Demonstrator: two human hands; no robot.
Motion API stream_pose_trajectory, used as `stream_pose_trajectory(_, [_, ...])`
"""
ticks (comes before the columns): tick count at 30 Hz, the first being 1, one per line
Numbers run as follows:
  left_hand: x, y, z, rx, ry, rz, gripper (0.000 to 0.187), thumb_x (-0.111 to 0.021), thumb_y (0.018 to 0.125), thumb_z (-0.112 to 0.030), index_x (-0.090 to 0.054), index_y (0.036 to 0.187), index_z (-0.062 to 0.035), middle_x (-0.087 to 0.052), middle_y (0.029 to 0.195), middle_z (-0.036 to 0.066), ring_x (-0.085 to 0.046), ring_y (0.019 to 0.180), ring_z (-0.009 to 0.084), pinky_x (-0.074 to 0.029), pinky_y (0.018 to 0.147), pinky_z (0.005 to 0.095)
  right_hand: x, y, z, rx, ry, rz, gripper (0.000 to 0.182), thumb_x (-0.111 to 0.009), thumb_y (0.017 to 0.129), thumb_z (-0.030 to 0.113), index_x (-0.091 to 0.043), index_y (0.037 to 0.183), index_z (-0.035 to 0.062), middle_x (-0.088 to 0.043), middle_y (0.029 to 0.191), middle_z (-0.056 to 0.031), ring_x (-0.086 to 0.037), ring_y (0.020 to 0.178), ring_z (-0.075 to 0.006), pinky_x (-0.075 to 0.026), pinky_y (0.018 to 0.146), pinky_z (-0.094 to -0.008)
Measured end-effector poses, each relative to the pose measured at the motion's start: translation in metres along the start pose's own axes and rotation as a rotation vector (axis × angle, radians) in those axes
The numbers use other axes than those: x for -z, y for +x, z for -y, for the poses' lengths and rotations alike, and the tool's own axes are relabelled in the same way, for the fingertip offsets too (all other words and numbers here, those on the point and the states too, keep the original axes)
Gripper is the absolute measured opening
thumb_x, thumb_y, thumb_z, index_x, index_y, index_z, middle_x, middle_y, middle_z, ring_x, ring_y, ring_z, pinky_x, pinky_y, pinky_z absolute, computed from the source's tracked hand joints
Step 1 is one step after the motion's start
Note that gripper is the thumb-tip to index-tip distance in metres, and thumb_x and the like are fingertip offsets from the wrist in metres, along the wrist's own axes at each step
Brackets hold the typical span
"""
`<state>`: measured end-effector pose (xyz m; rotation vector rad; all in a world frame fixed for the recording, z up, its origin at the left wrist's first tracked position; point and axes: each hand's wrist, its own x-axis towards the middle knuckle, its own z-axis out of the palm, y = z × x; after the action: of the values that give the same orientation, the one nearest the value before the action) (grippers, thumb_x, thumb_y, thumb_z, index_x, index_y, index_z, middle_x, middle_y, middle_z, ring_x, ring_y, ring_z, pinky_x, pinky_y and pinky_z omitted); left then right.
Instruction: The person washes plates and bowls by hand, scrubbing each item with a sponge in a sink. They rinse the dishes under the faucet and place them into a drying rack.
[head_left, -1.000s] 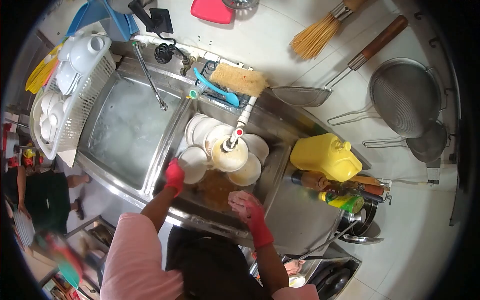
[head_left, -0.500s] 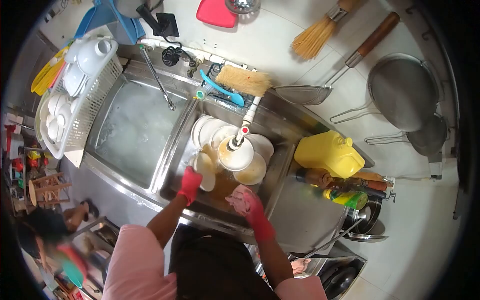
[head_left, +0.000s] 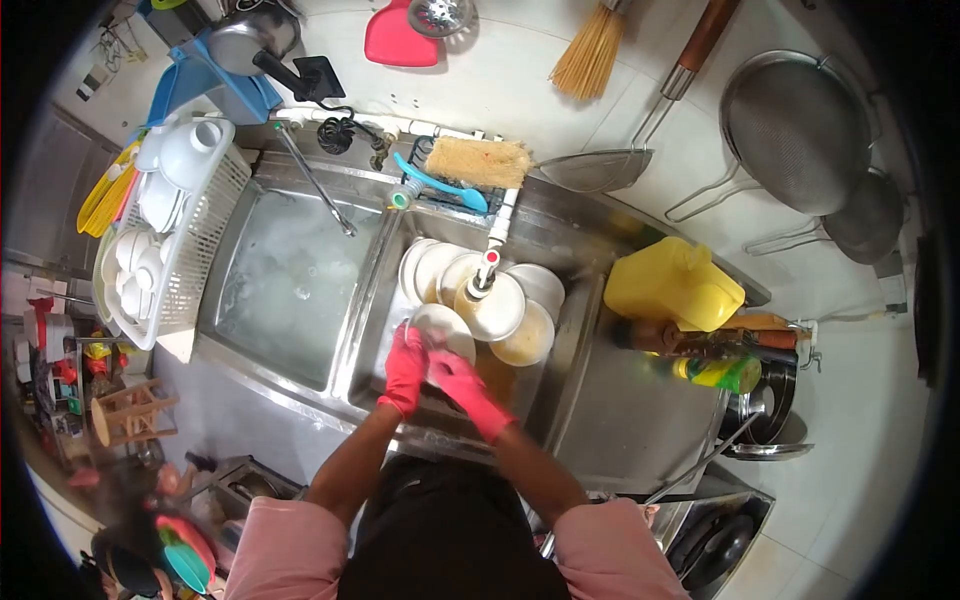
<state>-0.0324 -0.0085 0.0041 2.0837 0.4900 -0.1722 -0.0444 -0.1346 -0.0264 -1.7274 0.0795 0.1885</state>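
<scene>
Both my hands wear pink-red rubber gloves and are over the right sink basin (head_left: 572,345). My left hand (head_left: 404,368) grips the left edge of a white plate (head_left: 446,326), which is tilted. My right hand (head_left: 466,388) is closed at the plate's near side; the pink cloth seen in it earlier is mostly hidden by its fingers and hard to tell from the glove. Behind the plate lie several soiled white plates (head_left: 524,336). A round white dish (head_left: 492,312) sits under the white tap pipe (head_left: 490,265) with a red mark.
The left basin (head_left: 290,285) holds cloudy water under a metal faucet (head_left: 318,182). A white basket (head_left: 195,245) of dishes stands left. At right are a yellow jug (head_left: 668,285) and a green-yellow bottle (head_left: 722,374). Strainers (head_left: 795,130) hang on the wall. Another person (head_left: 125,550) is at lower left.
My right hand has moved left and up from the basin's near side to the plate. My left hand has brought the plate slightly right and turned its face upward. The view has shifted.
</scene>
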Motion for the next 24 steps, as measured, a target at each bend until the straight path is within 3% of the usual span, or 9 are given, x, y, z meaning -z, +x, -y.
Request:
stream_pose_trajectory(2, [0.006,-0.006,0.001,-0.055,-0.211,0.113,0.05,-0.042,0.102,-0.038,-0.051,0.132,0.0006,-0.063,0.115,0.028,-0.061,0.109,0.0384,-0.049,0.09,0.0439,0.017,0.008,-0.035,0.138,-0.136,-0.098,0.022,-0.055,0.091,0.003,-0.068,0.109,0.0029,-0.07,0.099,-0.0066,-0.065,0.092,-0.0181,-0.05,0.085,-0.03])
stream_pose_trajectory(5, [-0.024,-0.029,0.029,-0.039,-0.093,0.105,0.047,-0.044,0.101,-0.037,-0.055,0.129,-0.0008,-0.064,0.114,0.025,-0.063,0.106,0.0377,-0.048,0.091,0.0433,0.032,0.014,-0.08,0.328,-0.346,-0.273,0.019,-0.056,0.089,0.002,-0.069,0.103,0.0038,-0.07,0.092,-0.006,-0.065,0.085,-0.0192,-0.052,0.08,-0.0317])
stream_pose_trajectory(8, [-0.018,-0.039,-0.014,0.044,-0.12,0.157,0.047,-0.048,0.1,-0.037,-0.055,0.129,-0.001,-0.066,0.11,0.024,-0.064,0.101,0.0368,-0.049,0.087,0.0421,0.02,0.013,0.008,0.078,-0.173,-0.315,0.013,-0.062,0.087,0.006,-0.069,0.099,0.0063,-0.066,0.085,-0.0055,-0.062,0.08,-0.0164,-0.051,0.078,-0.031])
stream_pose_trajectory(11, [-0.012,-0.01,-0.019,-0.006,-0.012,0.027,0.045,-0.052,0.099,-0.034,-0.057,0.126,0.0014,-0.07,0.103,0.02,-0.066,0.093,0.0274,-0.051,0.082,0.0374,0.013,-0.016,-0.004,-0.201,0.182,0.127,0.012,-0.064,0.087,0.012,-0.068,0.097,0.0078,-0.067,0.088,-0.0057,-0.063,0.084,-0.0145,-0.051,0.078,-0.0313])
stream_pose_trajectory(15, [-0.003,0.012,0.016,0.053,-0.044,0.133,0.04,-0.055,0.095,-0.034,-0.065,0.112,0.0011,-0.069,0.101,0.025,-0.066,0.095,0.0398,-0.051,0.079,0.0433,0.029,-0.017,-0.008,-0.61,-0.209,0.019,0.006,-0.065,0.085,0.01,-0.068,0.09,0.0081,-0.065,0.08,-0.0028,-0.061,0.078,-0.0131,-0.05,0.072,-0.0305])
stream_pose_trajectory(17, [-0.004,0.014,0.036,0.164,-0.037,0.22,0.041,-0.056,0.094,-0.034,-0.066,0.111,0.0025,-0.069,0.099,0.024,-0.067,0.094,0.0386,-0.051,0.08,0.0435,0.043,-0.012,-0.019,-0.479,-0.581,-0.082,0.005,-0.065,0.084,0.008,-0.068,0.088,0.0084,-0.064,0.078,-0.0021,-0.06,0.074,-0.0128,-0.049,0.068,-0.0299])
stream_pose_trajectory(19, [0.001,0.008,0.023,0.158,0.021,0.277,0.044,-0.056,0.093,-0.034,-0.065,0.111,0.005,-0.069,0.097,0.024,-0.068,0.093,0.0372,-0.05,0.081,0.0433,0.06,0.0,-0.041,0.026,-1.02,-0.08,0.007,-0.064,0.084,0.006,-0.069,0.088,0.0089,-0.066,0.081,-0.0027,-0.059,0.071,-0.0131,-0.048,0.064,-0.0294])
stream_pose_trajectory(22, [0.002,0.002,0.005,0.142,-0.059,0.474,0.046,-0.057,0.092,-0.035,-0.063,0.113,0.0048,-0.069,0.1,0.024,-0.067,0.096,0.0384,-0.05,0.083,0.0434,0.034,0.036,-0.099,0.041,0.462,-0.303,0.012,-0.061,0.086,0.005,-0.07,0.093,0.0073,-0.069,0.088,-0.006,-0.061,0.071,-0.0164,-0.049,0.067,-0.0288])
stream_pose_trajectory(24, [-0.003,0.005,0.005,0.021,0.159,0.464,0.045,-0.057,0.092,-0.035,-0.063,0.116,0.0024,-0.069,0.103,0.023,-0.065,0.099,0.0391,-0.05,0.084,0.0433,0.023,0.048,-0.066,-0.027,0.421,-0.217,0.015,-0.058,0.088,0.004,-0.069,0.098,0.0065,-0.068,0.089,-0.0049,-0.06,0.071,-0.015,-0.049,0.067,-0.0275])
